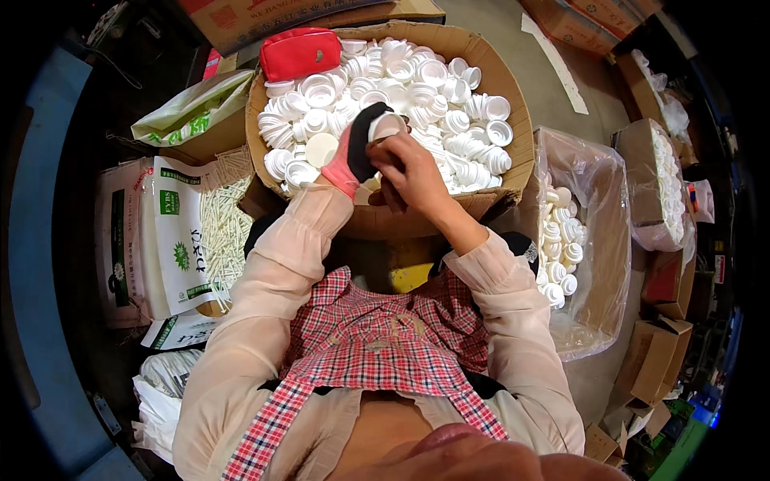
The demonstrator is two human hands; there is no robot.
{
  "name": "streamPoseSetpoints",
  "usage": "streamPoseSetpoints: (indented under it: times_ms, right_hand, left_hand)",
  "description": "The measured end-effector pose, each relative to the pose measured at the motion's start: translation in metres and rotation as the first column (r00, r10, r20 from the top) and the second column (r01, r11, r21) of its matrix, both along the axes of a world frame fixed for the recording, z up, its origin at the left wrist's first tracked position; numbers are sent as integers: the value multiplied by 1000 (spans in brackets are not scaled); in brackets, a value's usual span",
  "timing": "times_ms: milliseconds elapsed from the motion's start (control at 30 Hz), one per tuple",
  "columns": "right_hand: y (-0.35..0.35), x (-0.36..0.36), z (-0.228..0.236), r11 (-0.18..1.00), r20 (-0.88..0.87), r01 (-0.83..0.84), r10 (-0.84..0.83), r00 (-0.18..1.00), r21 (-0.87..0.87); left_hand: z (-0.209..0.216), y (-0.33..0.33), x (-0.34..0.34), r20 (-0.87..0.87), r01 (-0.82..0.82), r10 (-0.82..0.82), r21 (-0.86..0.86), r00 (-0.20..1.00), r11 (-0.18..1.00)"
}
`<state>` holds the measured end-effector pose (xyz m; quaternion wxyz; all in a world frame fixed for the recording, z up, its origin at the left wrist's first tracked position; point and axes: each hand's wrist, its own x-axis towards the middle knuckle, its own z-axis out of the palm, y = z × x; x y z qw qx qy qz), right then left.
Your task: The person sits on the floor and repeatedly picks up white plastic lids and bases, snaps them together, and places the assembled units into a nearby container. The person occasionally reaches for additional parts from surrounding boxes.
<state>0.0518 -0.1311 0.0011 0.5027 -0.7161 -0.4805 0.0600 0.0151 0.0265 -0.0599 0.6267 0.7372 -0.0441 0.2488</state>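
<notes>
My left hand [361, 146], in a black and pink glove, is closed around a round white plastic cap [387, 126] and holds it above the large cardboard box [515, 88]. Loose white caps [401, 76] fill that box in a heap. The bare fingers of my right hand [413, 172] are bent and pressed together at the near edge of the held cap. Whatever they pinch is hidden behind them. A flat white disc [322, 150] lies on the heap beside my left wrist.
A red pouch [298, 54] rests on the heap's far left. On the left, an open white sack [183, 240] holds thin white sticks [224, 232]. To the right, a plastic-lined box [593, 240] contains finished-looking white caps [560, 244]. More cartons [654, 361] stand farther right.
</notes>
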Motion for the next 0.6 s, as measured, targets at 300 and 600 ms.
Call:
streamPoseSetpoints:
  times_ms: [300,600]
  right_hand:
    - [-27,43,-42,926,169,-29,100,981,-375]
    - [-51,187,-138,586,523,447,-45,851,-676]
  left_hand:
    - [32,33,-18,26,27,-235,-1000,972,1]
    - [48,40,-19,383,358,-420,-923,823,-140]
